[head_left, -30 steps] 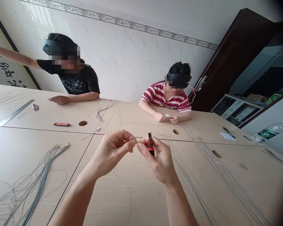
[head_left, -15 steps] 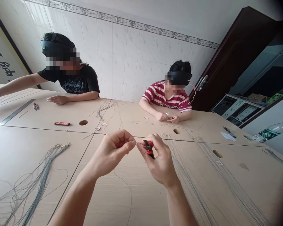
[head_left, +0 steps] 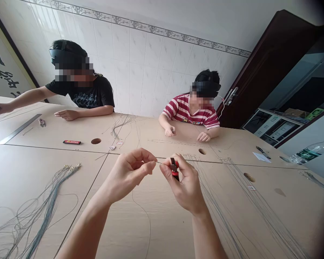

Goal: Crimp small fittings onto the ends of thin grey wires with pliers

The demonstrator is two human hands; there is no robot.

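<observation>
1. While the left hand (head_left: 128,172) pinches the end of a thin grey wire cord (head_left: 147,212) between thumb and forefinger, grip closed on it, the rest of the cord hangs down and trails over the pale wooden counter (head_left: 29,158).
2. Right hand (head_left: 185,185) is closed round small red-handled pliers (head_left: 174,168), dark nose pointing up and sitting just beside the cord tip.
3. Whatever sits at the cord tip is too small to tell.
4. Progress, judged: this cord is mid-work at the tip; a bundle of grey cords with gold ends (head_left: 47,201) lies well apart on the left, more long cords (head_left: 259,208) lie on the right.
5. Which pile is finished: cannot tell.
6. Across the counter, a person in a black shirt (head_left: 89,94) and a person in a red striped shirt (head_left: 189,111) rest their own hands on it.
7. Also there: steel ruler (head_left: 17,129), clear water bottle (head_left: 310,151).
</observation>
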